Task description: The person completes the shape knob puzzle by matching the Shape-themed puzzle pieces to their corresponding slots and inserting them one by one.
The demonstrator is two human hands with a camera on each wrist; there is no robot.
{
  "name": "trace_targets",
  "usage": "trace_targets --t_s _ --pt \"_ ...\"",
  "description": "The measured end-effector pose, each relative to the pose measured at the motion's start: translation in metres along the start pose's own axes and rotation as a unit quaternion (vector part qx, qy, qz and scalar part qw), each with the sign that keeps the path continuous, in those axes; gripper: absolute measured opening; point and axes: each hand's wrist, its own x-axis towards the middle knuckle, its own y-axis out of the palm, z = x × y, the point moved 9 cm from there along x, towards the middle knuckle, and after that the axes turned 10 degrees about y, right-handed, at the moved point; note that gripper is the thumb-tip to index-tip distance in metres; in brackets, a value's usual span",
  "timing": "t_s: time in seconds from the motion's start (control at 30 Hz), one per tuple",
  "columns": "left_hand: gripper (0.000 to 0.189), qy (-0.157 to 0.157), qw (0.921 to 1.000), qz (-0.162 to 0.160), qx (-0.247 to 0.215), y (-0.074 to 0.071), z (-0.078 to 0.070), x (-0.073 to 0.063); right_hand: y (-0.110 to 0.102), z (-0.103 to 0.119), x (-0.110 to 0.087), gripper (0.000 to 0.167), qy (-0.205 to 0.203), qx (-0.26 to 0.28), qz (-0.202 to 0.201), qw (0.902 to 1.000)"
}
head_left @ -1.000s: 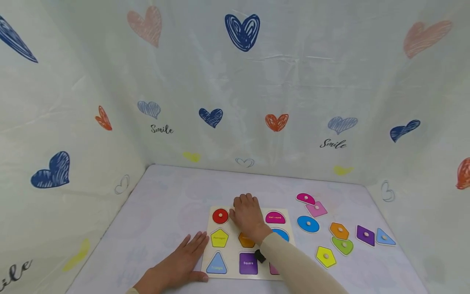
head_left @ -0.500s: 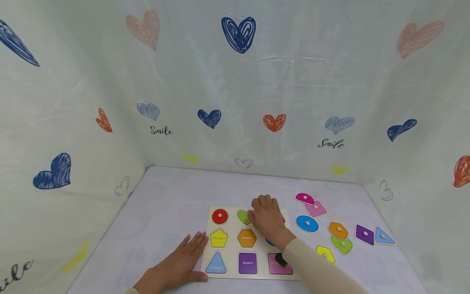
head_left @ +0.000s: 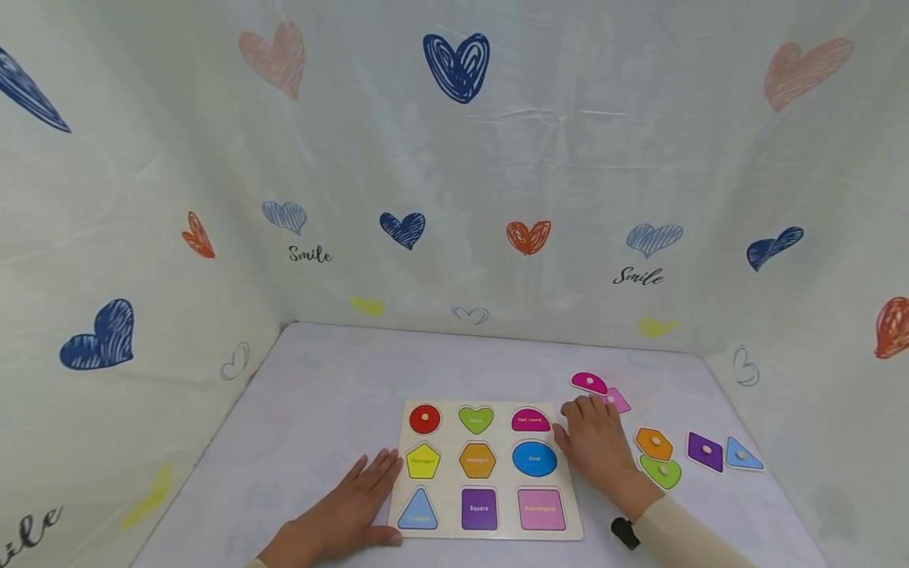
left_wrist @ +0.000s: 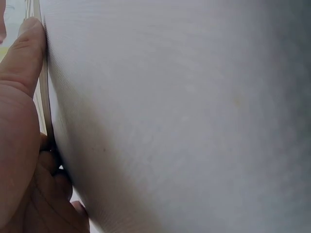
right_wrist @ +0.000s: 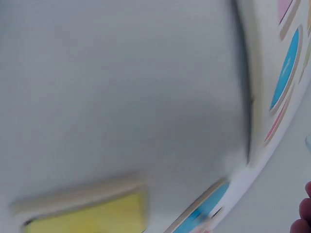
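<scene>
A pale shape puzzle board lies on the table, its recesses labelled with shape names. The red circle piece with its knob sits in the top left recess. My left hand rests flat at the board's left edge, fingers straight; its thumb touches that edge in the left wrist view. Just right of the board, my right hand is over the loose pieces, fingers loosely bent. The right wrist view shows the blue oval piece and yellow pentagon piece on the table, apart from the fingertips.
Loose knobbed pieces lie to the right: a magenta half round, a pink rectangle, an orange hexagon, a green heart, a purple square and a blue triangle. A heart-printed curtain encloses the table.
My right hand has moved right, from above the board's top middle to the loose pieces, uncovering the heart and half round recesses. The left hand has stayed in place.
</scene>
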Motion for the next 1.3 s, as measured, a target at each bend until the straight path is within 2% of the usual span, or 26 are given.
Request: trace_targets --t_s 0.17,0.37,0.53,0.67,0.83,0.97,1.2,1.3 --pt "0.117 0.000 1.0000 0.001 -0.001 0.000 0.000 0.000 -0.010 -0.039 -0.015 0.043 0.011 -0.025 -0.004 0.9996" --pt "0.117 -0.003 1.0000 0.003 -0.008 0.001 0.001 0.000 -0.013 -0.084 -0.038 0.043 0.023 -0.060 0.015 0.9978" --pt "0.117 -0.003 1.0000 0.002 -0.007 0.001 0.001 0.001 -0.013 -0.115 -0.057 0.042 0.016 -0.072 0.016 0.9971" --pt "0.116 -0.001 1.0000 0.002 -0.004 0.001 0.000 0.001 -0.009 -0.135 -0.068 0.039 0.023 -0.083 0.035 0.9957" --pt "0.117 -0.006 0.9999 0.005 -0.009 0.001 0.001 0.000 -0.004 -0.148 -0.075 0.033 0.023 -0.083 0.043 0.9953" --pt "0.117 -0.008 0.9999 0.004 -0.014 0.000 0.001 0.000 -0.001 -0.150 -0.076 0.031 0.013 -0.083 0.041 0.9956" --pt "0.118 0.000 1.0000 0.001 -0.002 0.002 0.001 0.001 0.006 -0.150 -0.074 0.031 0.000 -0.093 0.060 0.9939" --pt "0.118 -0.003 1.0000 0.003 -0.003 0.003 0.002 0.001 0.006 -0.152 -0.072 0.030 0.008 -0.093 0.061 0.9938"
